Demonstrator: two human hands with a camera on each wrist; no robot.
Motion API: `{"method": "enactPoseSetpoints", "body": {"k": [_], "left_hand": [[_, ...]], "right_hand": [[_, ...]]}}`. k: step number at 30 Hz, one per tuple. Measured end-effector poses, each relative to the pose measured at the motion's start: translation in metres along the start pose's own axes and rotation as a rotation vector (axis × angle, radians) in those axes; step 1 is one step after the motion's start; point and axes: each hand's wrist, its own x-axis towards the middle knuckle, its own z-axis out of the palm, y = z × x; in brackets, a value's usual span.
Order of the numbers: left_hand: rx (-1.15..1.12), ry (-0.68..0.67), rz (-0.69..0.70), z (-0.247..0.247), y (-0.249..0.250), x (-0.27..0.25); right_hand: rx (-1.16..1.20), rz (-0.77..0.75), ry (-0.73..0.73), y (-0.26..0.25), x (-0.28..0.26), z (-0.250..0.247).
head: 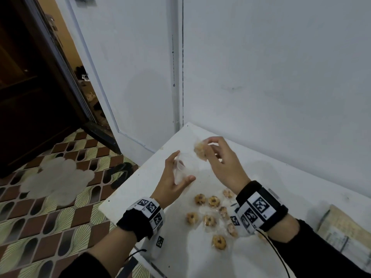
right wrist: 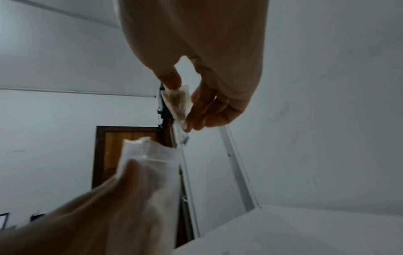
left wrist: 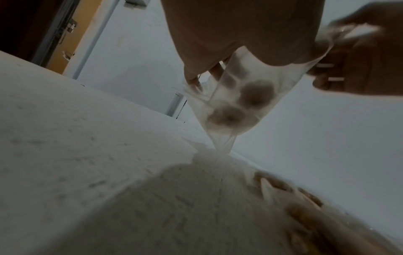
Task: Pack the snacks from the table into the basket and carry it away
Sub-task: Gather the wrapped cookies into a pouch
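Note:
My left hand (head: 183, 166) holds a clear plastic bag (head: 179, 169) upright above the white table (head: 152, 189). In the left wrist view the bag (left wrist: 235, 103) has a few round cookies inside and its bottom tip touches the table. My right hand (head: 208, 149) pinches one wrapped cookie (head: 200, 150) just right of and above the bag's mouth. The right wrist view shows that cookie (right wrist: 177, 105) between thumb and fingers, over the bag (right wrist: 150, 163). Several wrapped cookies (head: 210, 213) lie loose on the table between my wrists.
A pale brown boxy object (head: 345, 233) sits at the table's right edge. White walls (head: 261, 77) meet in a corner behind the table. Left of the table are a patterned tile floor (head: 50, 207), a dark sandal (head: 118, 173) and an open wooden door (head: 30, 87).

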Motion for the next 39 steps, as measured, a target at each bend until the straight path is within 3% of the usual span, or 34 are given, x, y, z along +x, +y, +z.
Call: {"method": "enactPoseSetpoints", "body": {"k": [5, 7, 11, 12, 16, 20, 22, 27, 29, 31, 34, 39], "left_hand": [[-0.024, -0.047, -0.016, 0.007, 0.01, 0.001], [0.01, -0.037, -0.018, 0.006, 0.01, 0.001], [0.015, -0.015, -0.048, 0.0, 0.008, -0.001], [0.008, -0.01, -0.052, -0.001, 0.008, -0.002], [-0.025, 0.016, -0.084, -0.002, 0.011, -0.004], [-0.016, 0.032, -0.085, -0.002, 0.013, -0.005], [-0.019, 0.035, -0.092, -0.003, 0.012, -0.006], [-0.049, 0.019, -0.103, -0.006, 0.013, -0.006], [-0.045, 0.014, -0.094, -0.005, 0.013, -0.005], [-0.035, 0.013, -0.086, -0.003, 0.014, -0.004], [-0.039, -0.001, -0.069, 0.002, 0.018, -0.002], [-0.044, -0.038, -0.015, 0.006, 0.019, 0.0]], "right_hand": [[-0.274, -0.092, -0.085, 0.02, -0.002, 0.012], [-0.273, -0.063, -0.094, 0.027, -0.002, 0.009], [-0.182, 0.016, 0.024, 0.04, -0.009, 0.001], [-0.235, 0.068, -0.036, 0.047, -0.013, 0.001], [-0.667, 0.171, -0.536, 0.078, -0.033, 0.016], [-0.924, 0.061, -0.534, 0.086, -0.04, 0.027], [-0.831, 0.068, -0.43, 0.086, -0.039, 0.025], [-0.037, 0.101, 0.081, 0.052, -0.025, 0.004], [0.106, 0.059, 0.171, 0.027, -0.016, -0.002], [0.106, -0.028, 0.132, 0.008, -0.01, 0.0], [-0.078, -0.182, -0.01, 0.002, -0.006, 0.013], [-0.26, -0.233, -0.213, 0.007, -0.009, 0.021]]}}
